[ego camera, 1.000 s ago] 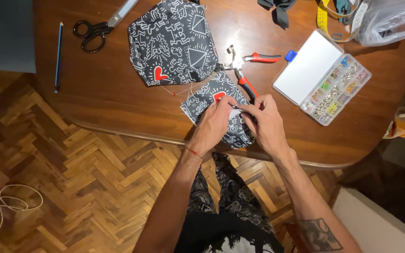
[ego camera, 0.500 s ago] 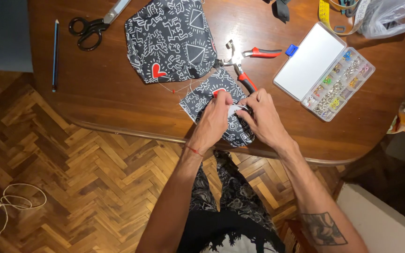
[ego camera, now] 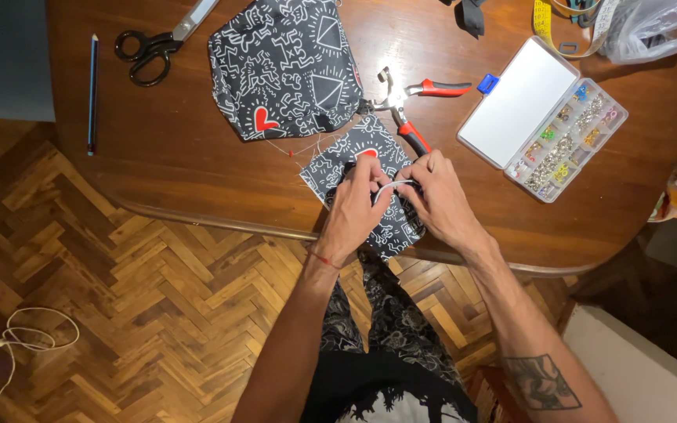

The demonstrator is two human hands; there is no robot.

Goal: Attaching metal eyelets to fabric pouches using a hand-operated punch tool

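My left hand point(ego camera: 356, 205) and right hand point(ego camera: 440, 200) both pinch a thin white cord point(ego camera: 392, 186) over the small printed fabric piece point(ego camera: 354, 160), which lies at the table's point(ego camera: 182, 149) near edge, just below the red-handled pliers point(ego camera: 410, 102).

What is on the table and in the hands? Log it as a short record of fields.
surface: wooden table
left hand: on small fabric piece, pinching white cord
right hand: pinching the same cord
beside hands: red pliers
upper middle: large fabric piece
upper left: scissors, pencil
right: open bead box, plastic bag
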